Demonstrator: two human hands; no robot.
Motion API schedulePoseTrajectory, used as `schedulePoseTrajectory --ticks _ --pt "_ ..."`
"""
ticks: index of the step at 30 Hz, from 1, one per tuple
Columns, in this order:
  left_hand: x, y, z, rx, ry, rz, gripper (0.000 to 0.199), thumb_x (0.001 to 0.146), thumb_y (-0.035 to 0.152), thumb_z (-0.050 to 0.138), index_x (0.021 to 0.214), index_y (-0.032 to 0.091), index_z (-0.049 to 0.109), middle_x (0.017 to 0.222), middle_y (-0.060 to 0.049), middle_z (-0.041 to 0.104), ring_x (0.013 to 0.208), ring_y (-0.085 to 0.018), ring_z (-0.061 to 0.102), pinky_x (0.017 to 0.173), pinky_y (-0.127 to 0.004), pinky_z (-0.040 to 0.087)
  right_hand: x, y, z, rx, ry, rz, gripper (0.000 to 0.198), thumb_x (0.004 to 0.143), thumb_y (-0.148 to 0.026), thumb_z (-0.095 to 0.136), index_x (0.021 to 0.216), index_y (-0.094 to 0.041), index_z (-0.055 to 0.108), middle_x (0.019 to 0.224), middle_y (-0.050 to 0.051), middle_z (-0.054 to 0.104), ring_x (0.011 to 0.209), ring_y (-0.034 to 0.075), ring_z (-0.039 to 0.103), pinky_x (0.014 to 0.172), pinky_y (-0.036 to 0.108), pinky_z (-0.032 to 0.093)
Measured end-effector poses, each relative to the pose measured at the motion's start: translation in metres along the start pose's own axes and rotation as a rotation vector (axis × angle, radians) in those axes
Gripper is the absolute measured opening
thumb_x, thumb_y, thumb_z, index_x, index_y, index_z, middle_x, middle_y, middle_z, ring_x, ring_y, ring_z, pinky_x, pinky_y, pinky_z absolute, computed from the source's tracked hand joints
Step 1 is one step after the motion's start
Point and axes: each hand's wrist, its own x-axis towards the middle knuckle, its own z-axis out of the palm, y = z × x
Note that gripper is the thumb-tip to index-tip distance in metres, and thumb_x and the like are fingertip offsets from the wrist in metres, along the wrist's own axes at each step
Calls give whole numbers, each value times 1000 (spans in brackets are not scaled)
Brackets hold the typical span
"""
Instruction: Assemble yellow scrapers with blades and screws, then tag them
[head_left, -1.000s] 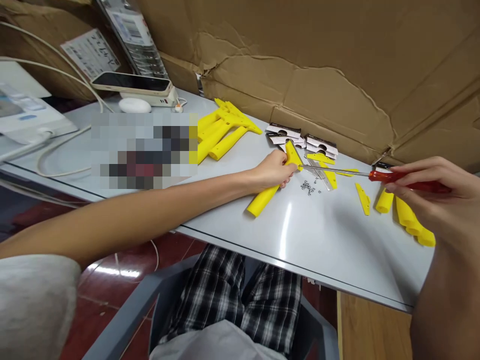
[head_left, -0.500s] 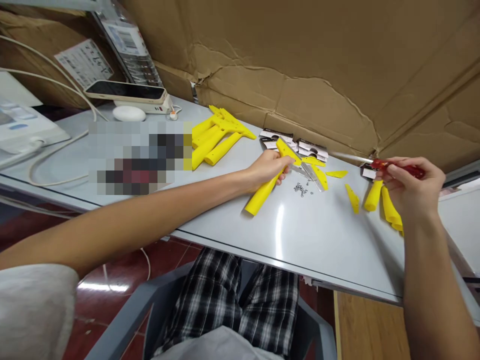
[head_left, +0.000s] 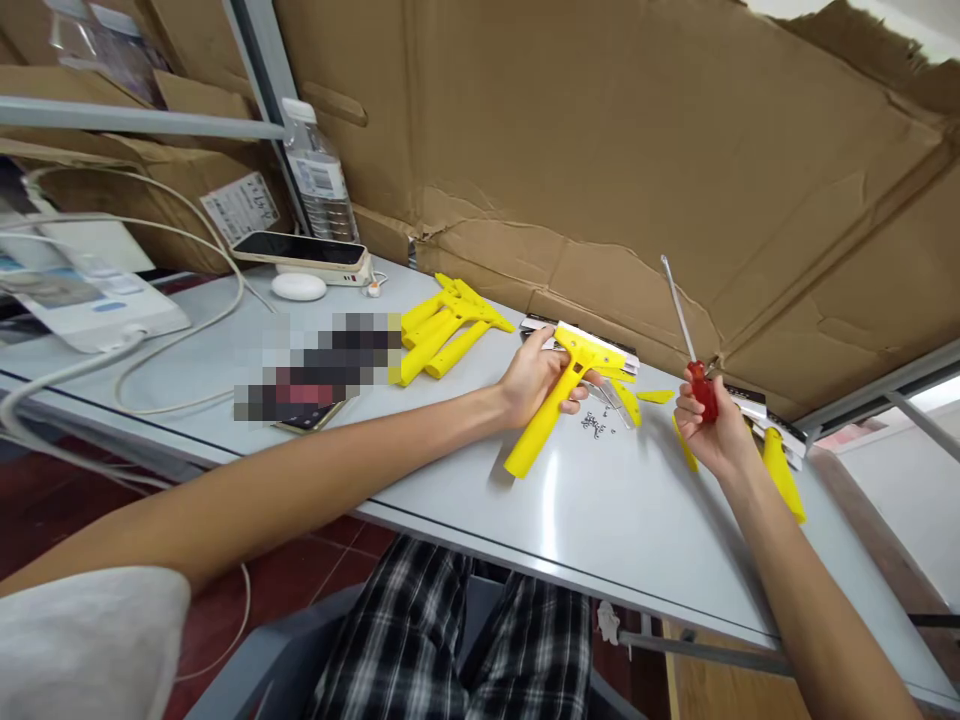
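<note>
The left hand [head_left: 529, 385] wraps the neck of a yellow T-shaped scraper [head_left: 541, 428], fingers closed behind its head, just left of the pile of small screws [head_left: 592, 425]; the right hand [head_left: 707, 418] grips a red-handled screwdriver [head_left: 698, 380] to the right of that pile, its shaft pointing upward, the tip well apart from the scraper.

The scraper's head looks largely put together, with what appear to be fasteners on its face, though whether they are tight I cannot tell; loose pieces lie unfitted: thin metal blades [head_left: 619, 402] just beside the screw pile, and a small yellow plate [head_left: 655, 396] beyond them to its right; four or so yellow scraper handles [head_left: 454, 322] are grouped well to the pile's left, and another yellow handle [head_left: 782, 478] lies well to its right; how finished those are is too small to judge.
</note>
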Motion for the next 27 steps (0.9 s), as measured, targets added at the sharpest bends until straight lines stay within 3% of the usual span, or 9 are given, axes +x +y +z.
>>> schedulePoseTrajectory --ticks 3,6,11,13,15,19,22,24,27 --pt "0 2 2 35 -13 -22 56 102 66 40 89 16 61 82 -16 70 54 -14 48 45 -23 35 -5 6 7 -81 -79 22 65 80 -69 78 114 -18 59 82 -3 56 53 -4 34 43 9 36" --pt "0 0 3 65 -29 -56 48 98 64 57 91 17 60 83 -11 69 57 -14 52 47 -23 40 -6 12 10 -98 -40 40 71 72 -74 82 107 -16 61 85 -1 59 56 -3 41 44 11 39" --pt "0 -6 2 122 19 45 35 88 41 84 95 19 58 76 0 59 63 -10 57 57 -21 49 -1 14 6 -51 99 -76 55 65 -43 95 102 -17 63 98 -1 69 74 0 62 66 10 61" --pt "0 -8 1 187 34 76 36 86 34 87 103 19 59 79 0 61 65 -11 59 58 -22 52 1 13 2 -43 136 -139 52 65 -37 94 100 -17 61 102 -1 71 84 2 69 80 13 66" --pt "-1 -10 0 258 59 102 44 86 28 86 119 19 58 87 -2 66 66 -12 64 58 -25 55 1 13 0 -105 147 -139 52 62 -33 95 91 -15 57 99 0 71 86 5 72 82 16 68" --pt "-4 -14 4 440 145 173 66 88 20 82 145 21 48 94 -4 68 66 -17 71 54 -30 59 -2 18 2 -358 163 -107 61 54 -34 97 79 -13 46 86 3 68 75 12 72 66 21 63" --pt "-8 -16 8 565 209 228 74 86 20 84 150 20 46 90 -2 66 66 -19 72 55 -32 61 -3 23 2 -622 226 -113 57 56 -40 94 82 -14 50 74 4 66 63 14 67 49 20 49" --pt "-10 -17 10 627 237 241 80 84 22 87 152 20 45 87 0 65 65 -19 72 54 -31 61 -2 25 -3 -829 233 -192 47 63 -40 89 80 -14 53 73 4 65 58 11 60 48 19 43" --pt "-11 -18 10 672 251 239 82 83 25 89 154 20 46 87 0 64 63 -18 71 52 -31 60 1 24 -12 -1153 193 -428 26 70 -31 78 74 -12 59 83 5 66 67 7 57 60 19 45"
